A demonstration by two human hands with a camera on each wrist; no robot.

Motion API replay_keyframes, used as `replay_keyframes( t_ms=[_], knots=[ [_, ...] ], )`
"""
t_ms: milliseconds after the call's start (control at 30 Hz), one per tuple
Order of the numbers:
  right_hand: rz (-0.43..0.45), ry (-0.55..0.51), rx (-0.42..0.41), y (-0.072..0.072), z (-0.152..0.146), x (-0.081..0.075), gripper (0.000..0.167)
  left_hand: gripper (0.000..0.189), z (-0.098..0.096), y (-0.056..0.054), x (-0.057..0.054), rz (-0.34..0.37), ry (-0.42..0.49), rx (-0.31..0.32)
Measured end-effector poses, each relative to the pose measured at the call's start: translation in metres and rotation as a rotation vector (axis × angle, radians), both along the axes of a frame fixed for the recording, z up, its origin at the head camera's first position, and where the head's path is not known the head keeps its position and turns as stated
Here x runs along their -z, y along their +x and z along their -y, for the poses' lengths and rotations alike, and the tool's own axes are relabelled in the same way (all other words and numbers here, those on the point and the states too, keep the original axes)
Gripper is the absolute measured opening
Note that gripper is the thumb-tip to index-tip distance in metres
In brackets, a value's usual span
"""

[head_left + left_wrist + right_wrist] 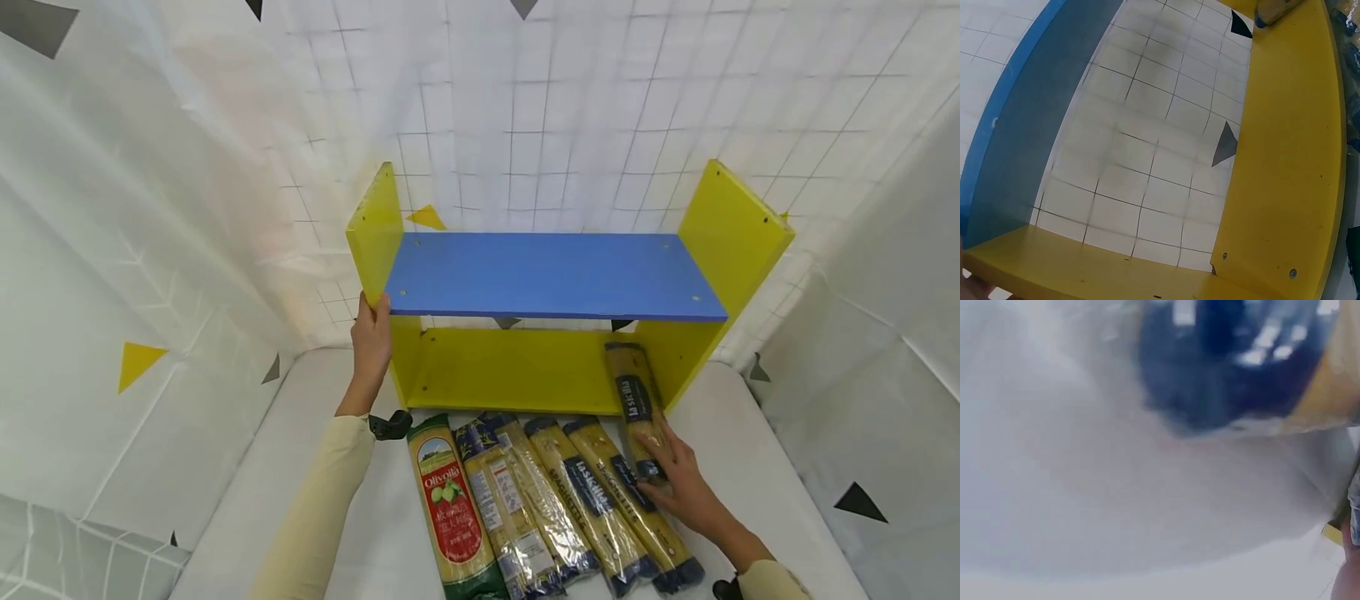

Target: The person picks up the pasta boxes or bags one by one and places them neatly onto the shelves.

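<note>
My left hand (371,346) grips the front edge of the left side panel of a yellow and blue shelf unit (555,275). In the left wrist view only a bit of that hand (975,289) shows at the lower left corner. With my right hand (678,479) I hold the near end of a spaghetti pack (632,387). Its far end lies over the lower yellow board (517,371), close to the right side panel. The right wrist view is blurred; a pack's dark blue end (1229,369) fills its top, and part of a hand (1346,575) shows at lower right.
Several other spaghetti packs (585,492) lie side by side on the white table (225,533) before the shelf. Leftmost is a pack with a red label (452,512). White sheeting with grid lines (480,108) hangs behind and at both sides.
</note>
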State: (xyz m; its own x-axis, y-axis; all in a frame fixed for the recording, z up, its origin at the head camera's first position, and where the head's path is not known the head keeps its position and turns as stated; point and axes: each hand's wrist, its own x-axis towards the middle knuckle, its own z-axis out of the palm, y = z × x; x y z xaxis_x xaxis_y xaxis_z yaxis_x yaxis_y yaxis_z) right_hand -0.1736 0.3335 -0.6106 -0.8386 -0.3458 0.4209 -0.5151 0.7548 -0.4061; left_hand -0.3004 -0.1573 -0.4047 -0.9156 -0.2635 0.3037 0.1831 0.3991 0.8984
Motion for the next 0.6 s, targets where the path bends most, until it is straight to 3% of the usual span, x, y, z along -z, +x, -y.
replay_keyframes(
  t_ms=[133,333,533,600],
  knots=[
    [-0.060,0.099,0.009,0.001,0.000,0.006,0.085,0.047,0.000,-0.001,0.001,-0.007,0.007,-0.004],
    [-0.197,0.209,0.086,-0.002,0.007,0.011,0.088,0.047,0.000,-0.001,0.000,-0.003,0.013,-0.006],
    [-0.269,0.235,0.128,-0.016,0.014,0.005,0.057,0.047,-0.001,0.002,0.000,-0.006,0.028,0.014],
    [-0.290,0.250,0.149,-0.022,0.017,0.002,0.054,0.046,-0.001,0.002,0.000,-0.002,0.030,0.020]
  ],
)
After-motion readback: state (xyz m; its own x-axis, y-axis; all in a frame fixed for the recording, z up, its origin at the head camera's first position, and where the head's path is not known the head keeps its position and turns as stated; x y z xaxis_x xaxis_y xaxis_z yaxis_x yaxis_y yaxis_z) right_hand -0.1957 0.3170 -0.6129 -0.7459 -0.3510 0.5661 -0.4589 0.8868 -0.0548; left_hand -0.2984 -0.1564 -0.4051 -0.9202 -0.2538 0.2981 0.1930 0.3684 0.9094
